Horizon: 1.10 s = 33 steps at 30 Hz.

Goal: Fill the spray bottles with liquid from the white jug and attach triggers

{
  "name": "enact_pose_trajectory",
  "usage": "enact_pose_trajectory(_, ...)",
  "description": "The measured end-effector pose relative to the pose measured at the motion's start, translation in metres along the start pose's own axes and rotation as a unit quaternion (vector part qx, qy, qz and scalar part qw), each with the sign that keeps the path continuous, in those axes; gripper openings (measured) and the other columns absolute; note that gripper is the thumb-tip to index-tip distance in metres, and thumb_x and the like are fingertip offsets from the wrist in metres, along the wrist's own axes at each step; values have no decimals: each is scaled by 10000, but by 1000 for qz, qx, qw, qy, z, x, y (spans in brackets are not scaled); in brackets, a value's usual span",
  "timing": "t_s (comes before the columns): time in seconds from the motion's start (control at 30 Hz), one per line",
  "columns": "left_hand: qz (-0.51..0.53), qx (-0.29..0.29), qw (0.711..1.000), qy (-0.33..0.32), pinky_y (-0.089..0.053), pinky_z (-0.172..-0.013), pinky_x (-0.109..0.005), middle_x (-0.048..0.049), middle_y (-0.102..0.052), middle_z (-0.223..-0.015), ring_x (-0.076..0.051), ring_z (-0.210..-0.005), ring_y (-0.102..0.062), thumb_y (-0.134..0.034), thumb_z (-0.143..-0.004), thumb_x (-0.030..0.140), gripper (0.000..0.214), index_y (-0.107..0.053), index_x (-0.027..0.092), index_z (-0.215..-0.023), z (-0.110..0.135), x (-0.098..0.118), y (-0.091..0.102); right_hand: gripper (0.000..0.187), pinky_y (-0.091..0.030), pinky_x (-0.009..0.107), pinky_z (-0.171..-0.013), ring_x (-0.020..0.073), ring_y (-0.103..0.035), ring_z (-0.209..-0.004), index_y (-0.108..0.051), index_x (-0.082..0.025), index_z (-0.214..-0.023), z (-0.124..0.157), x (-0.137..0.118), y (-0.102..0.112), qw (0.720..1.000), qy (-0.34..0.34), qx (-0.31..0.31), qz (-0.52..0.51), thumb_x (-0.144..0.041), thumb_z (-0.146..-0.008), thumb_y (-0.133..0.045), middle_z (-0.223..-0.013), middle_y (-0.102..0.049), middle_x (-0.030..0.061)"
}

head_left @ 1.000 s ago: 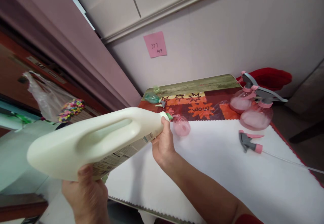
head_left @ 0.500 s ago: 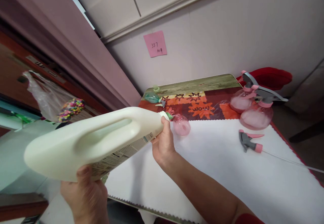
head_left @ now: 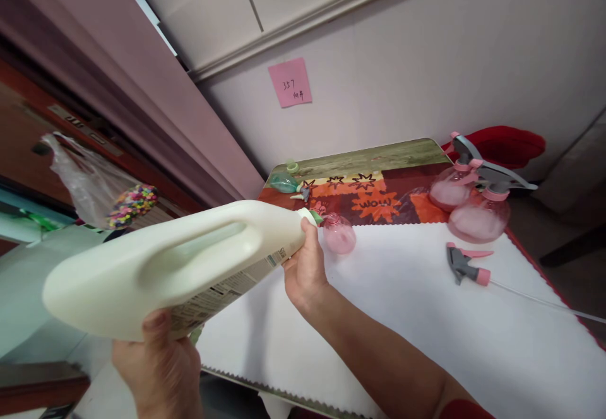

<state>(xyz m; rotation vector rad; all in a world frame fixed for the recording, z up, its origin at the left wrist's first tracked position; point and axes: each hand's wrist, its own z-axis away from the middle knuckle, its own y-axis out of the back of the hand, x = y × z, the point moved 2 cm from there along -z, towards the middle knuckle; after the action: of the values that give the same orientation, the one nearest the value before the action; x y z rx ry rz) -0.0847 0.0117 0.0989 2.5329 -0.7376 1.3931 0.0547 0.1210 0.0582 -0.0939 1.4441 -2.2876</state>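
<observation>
A large pale detergent jug (head_left: 118,261) is held tilted nearly on its side, its green spout (head_left: 316,217) pointing right. My left hand (head_left: 158,362) supports the jug's lower body from beneath, thumb on its side. Around the neck, my right hand (head_left: 307,267) is closed just behind the spout. The spout's tip meets or hovers at the mouth of a small pink spray bottle (head_left: 339,236) on the white cloth; whether they touch I cannot tell. To the right lies a grey and pink trigger sprayer head (head_left: 466,266) with a long clear tube.
Two pink spray bottles with trigger heads, a nearer one (head_left: 480,214) and a farther one (head_left: 449,185), stand at the table's right edge. A green spray bottle (head_left: 285,182) lies at the back left. A pink note (head_left: 290,82) is on the wall; a plastic bag (head_left: 88,179) hangs left.
Almost nothing differs. The jug's base has shifted very slightly left, while both hands keep the same hold and the spout stays at the pink bottle's mouth.
</observation>
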Motion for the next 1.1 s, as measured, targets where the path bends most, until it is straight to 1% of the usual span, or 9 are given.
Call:
enact_pose_trajectory(0.1,-2,9,1000,15,-455,-1115,-456,-58,-743,-1114,-296,-1292,-581,-905,-557,480,710,-701,199,-1176,1,1,0,373,-554,255,-716,180,-699,-983,-649,-233,-1149,0,0,0,1000,0,-1,-1,-472,-868,-592,-1094,-769,22)
enact_pose_trajectory(0.17,-2,13,1000,19,-443,-1126,-457,-60,-737,-1134,-296,-1316,-562,-909,-548,463,719,-698,194,-1180,1,2,0,373,-553,255,-717,181,-699,-983,-648,-233,-1147,1,0,-1,1000,0,-1,1,-475,-869,-593,-1096,-768,24)
enact_pose_trajectory(0.27,-4,14,1000,12,-452,-1118,-456,-66,-734,-1145,-289,-1260,-603,-910,-553,478,723,-693,184,-1177,0,2,0,363,-556,260,-724,182,-701,-974,-650,-226,-1134,2,-1,-1,1000,-1,0,1,-471,-873,-586,-1086,-771,28)
enact_pose_trajectory(0.43,10,2,1000,-8,-441,-1128,-487,-60,-748,-1080,-280,-1142,-668,-909,-565,485,754,-688,173,-1215,-3,-4,2,354,-554,260,-708,182,-707,-954,-654,-225,-1115,1,-2,-1,1000,2,1,-3,-468,-865,-592,-1066,-774,24)
enact_pose_trajectory(0.57,12,10,1000,-10,-447,-1122,-479,-59,-750,-1061,-279,-1161,-658,-911,-556,469,761,-690,167,-1218,-4,-6,3,350,-551,253,-709,176,-703,-949,-656,-225,-1118,1,-1,-1,1000,-1,1,-8,-460,-866,-593,-1054,-775,21)
enact_pose_trajectory(0.73,0,7,1000,-13,-470,-1103,-459,-68,-743,-1106,-270,-1147,-664,-895,-585,479,695,-699,170,-1175,-2,-2,2,341,-549,256,-712,176,-698,-951,-664,-224,-1111,1,-2,-1,1000,-3,0,-7,-456,-876,-579,-1057,-774,22)
enact_pose_trajectory(0.9,-1,3,1000,1,-471,-1101,-464,-71,-749,-1077,-278,-1150,-665,-897,-581,473,723,-697,162,-1203,-2,-2,1,363,-550,265,-719,182,-693,-965,-661,-221,-1124,0,0,1,1000,-2,-4,-5,-469,-868,-590,-1066,-771,27)
enact_pose_trajectory(1.0,9,8,1000,-11,-446,-1126,-462,-75,-745,-1115,-277,-1140,-671,-908,-560,469,730,-707,157,-1189,-3,-2,1,369,-557,270,-736,181,-694,-974,-655,-224,-1129,-1,0,1,1000,-1,-2,-8,-472,-861,-601,-1069,-770,24)
enact_pose_trajectory(1.1,-2,7,1000,-4,-413,-1151,-446,-80,-726,-1194,-275,-1212,-636,-906,-568,483,748,-700,167,-1214,-2,-1,2,356,-557,271,-730,183,-700,-970,-656,-227,-1117,0,0,1,1000,-1,-2,-8,-466,-859,-602,-1059,-772,22)
